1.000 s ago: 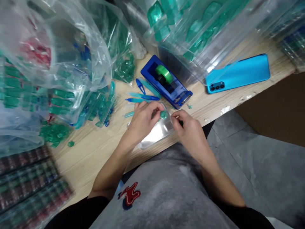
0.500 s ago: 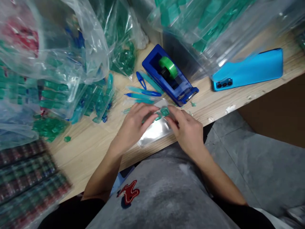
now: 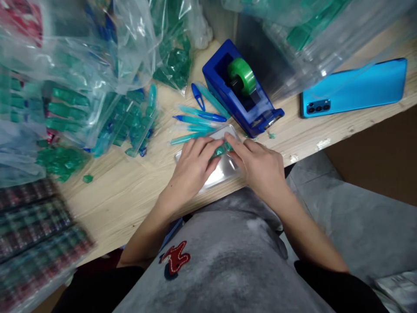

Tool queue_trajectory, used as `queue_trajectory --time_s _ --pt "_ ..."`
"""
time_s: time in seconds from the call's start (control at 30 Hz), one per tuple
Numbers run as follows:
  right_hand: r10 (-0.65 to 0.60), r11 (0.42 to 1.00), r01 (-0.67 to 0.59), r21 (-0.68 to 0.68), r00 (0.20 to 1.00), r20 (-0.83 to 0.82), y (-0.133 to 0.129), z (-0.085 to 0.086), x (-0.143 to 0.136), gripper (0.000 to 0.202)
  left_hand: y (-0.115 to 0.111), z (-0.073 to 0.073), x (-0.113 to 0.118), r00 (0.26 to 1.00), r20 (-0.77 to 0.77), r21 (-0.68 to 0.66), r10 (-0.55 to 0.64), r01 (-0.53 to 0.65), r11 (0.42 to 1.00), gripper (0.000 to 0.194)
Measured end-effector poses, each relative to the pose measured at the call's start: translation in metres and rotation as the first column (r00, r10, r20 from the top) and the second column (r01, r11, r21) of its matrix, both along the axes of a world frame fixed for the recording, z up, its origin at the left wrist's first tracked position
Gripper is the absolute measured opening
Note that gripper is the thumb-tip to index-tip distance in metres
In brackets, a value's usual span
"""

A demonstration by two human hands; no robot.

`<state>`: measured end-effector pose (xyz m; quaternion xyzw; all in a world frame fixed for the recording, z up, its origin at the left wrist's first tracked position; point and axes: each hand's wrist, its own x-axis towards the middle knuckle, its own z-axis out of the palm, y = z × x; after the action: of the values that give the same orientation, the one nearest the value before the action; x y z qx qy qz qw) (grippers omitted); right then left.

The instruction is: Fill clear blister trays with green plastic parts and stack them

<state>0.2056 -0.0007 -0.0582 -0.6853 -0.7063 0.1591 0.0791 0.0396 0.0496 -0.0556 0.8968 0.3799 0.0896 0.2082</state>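
Note:
A shallow clear plastic tray (image 3: pixel 219 174) lies at the table's front edge, under both hands. My left hand (image 3: pixel 194 164) rests over its left part, with thumb and fingertips closed around a small translucent green piece (image 3: pixel 219 151). From the other side my right hand (image 3: pixel 259 161) pinches a second green piece (image 3: pixel 228 147), mostly covered by the fingertips. The two pieces are side by side over the tray; whether they touch I cannot tell. Just behind the tray lie several turquoise pen-like sticks (image 3: pixel 187 138) and a blue pointed piece (image 3: pixel 198 96).
A blue tape dispenser (image 3: pixel 260 114) with green tape stands behind my right hand. A blue phone (image 3: pixel 355 89) lies to the right. Plastic bags (image 3: pixel 133 48) of green parts crowd the back left. Loose green pieces (image 3: pixel 61 161) and packed rows (image 3: pixel 39 243) sit at left.
My right hand has lowered its green piece toward the tray, beside the one at my left hand. The camera view has shifted slightly.

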Motion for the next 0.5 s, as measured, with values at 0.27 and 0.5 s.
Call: queue_trajectory --time_s 0.27,0.5 --pt "-0.155 0.975 0.207 0.084 0.898 -0.413 -0.018 0.007 0.022 0.032 -0.031 0.027 -0.03 0.998 0.062 -0.075 -0.004 0.008 0.997 0.01" --pt "-0.303 0.922 0.387 0.026 0.76 -0.575 -0.044 0.0 0.035 0.021 -0.028 0.022 -0.032 0.998 -0.055 -0.434 -0.033 0.006 0.901 0.013"
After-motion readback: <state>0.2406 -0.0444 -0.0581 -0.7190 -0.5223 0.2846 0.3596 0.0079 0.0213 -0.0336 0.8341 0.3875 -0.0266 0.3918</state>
